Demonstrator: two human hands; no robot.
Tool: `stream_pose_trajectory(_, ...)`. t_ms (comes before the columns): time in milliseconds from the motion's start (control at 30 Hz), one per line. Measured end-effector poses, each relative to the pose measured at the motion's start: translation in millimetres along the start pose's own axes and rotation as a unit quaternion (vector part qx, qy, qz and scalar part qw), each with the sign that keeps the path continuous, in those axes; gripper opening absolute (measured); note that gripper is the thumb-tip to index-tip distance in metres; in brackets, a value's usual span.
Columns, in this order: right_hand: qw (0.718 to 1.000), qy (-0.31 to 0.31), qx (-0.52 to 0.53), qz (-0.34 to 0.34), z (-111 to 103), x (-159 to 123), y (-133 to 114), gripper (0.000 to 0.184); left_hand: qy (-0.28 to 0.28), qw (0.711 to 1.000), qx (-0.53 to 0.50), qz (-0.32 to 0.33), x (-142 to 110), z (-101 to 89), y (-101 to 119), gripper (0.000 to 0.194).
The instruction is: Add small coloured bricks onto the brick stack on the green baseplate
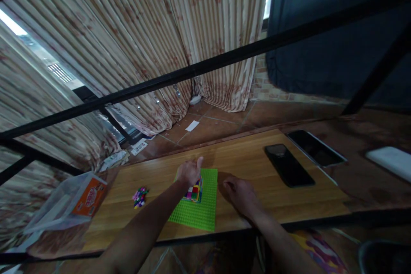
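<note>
A bright green studded baseplate point(208, 216) lies on the wooden table, with a layered block of multicoloured toy bricks point(195, 192) on it. My left hand point(189, 172) is over the far part of this block, closed, its thumb pointing up. The hand covers part of the bricks, and what its curled fingers hold, if anything, is hidden. To the right of the baseplate, my right hand point(240, 195) rests on the table with its fingers curled in. Whether anything small is inside it does not show. A small pile of loose coloured bricks point(140, 197) lies to the left.
A black phone point(289, 165) lies on the right of the wooden table point(240, 154), with another dark-screened device point(316, 147) beyond it. A clear plastic box point(61, 205) with an orange label stands at the left. A black metal bar point(192, 69) crosses in front of the curtains.
</note>
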State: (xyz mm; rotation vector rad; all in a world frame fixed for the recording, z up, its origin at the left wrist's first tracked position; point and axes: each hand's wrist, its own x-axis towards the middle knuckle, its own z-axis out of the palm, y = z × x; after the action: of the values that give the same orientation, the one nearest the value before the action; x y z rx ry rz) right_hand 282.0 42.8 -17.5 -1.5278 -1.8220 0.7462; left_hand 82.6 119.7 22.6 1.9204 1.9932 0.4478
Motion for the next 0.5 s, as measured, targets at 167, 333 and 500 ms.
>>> stream_pose_trajectory(167,1.0,0.021,0.019,0.004,0,2,5,0.032,-0.012,0.988,-0.155,-0.017,12,-3.7,-7,0.072)
stream_pose_trajectory(333,0.997,0.038,0.061,-0.003,1,1,10,0.034,-0.029,0.945,-0.326,-0.023,8,-26.3,-30,0.069)
stream_pose_trajectory(500,0.979,0.072,0.193,-0.003,10,-2,-4,0.04,-0.061,0.877,-0.477,-0.015,-41,-29.4,-64,0.049)
